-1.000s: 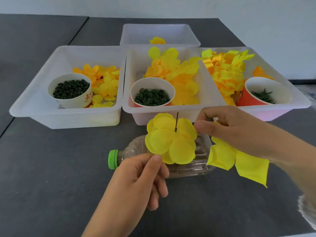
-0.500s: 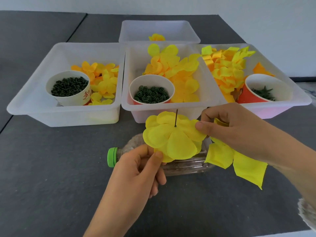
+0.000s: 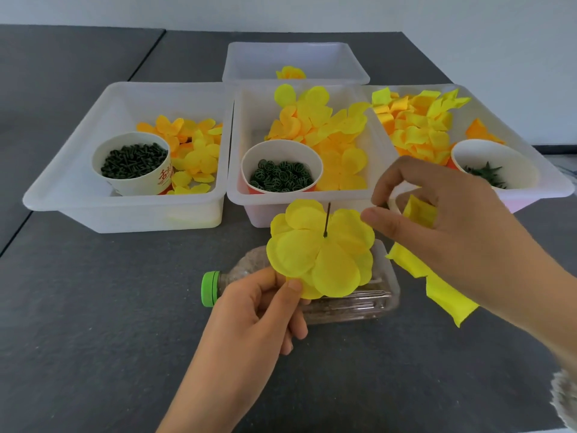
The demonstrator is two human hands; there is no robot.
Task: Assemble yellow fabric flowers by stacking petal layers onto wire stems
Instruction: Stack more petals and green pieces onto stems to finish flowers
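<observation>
**Op:** Two hands in view. My left hand (image 3: 262, 310) grips the wire stem (image 3: 327, 219) from below, thumb and fingers curled round the part hidden under the petal layers (image 3: 321, 251). Only the dark tip of the wire shows, standing up out of the centre of the petals and leaning slightly away from me.

**Obs:** And the right?

**Op:** My right hand (image 3: 443, 226) sits just to the right of the petals, level with the stem tip. Thumb and forefinger are curved toward each other in a pinch. I cannot tell whether anything small sits between them. The remaining fingers curl round folded yellow fabric (image 3: 418, 210), and more of it (image 3: 437, 289) hangs below the palm.

**Obs:** Which relation governs the coming move?

**Op:** The stem's long axis. It runs up from my left hand, so anything added must, I judge, come down along that line over the tip. The right hand is the nearer free one, beside the tip but apart from it.

**Obs:** Supplies?

**Op:** Beyond both hands: the cup of green rings (image 3: 281, 175) sits directly behind the stem, in the middle tray (image 3: 237, 170). A bottle (image 3: 349, 301) lies on the surface under the flower.
</observation>
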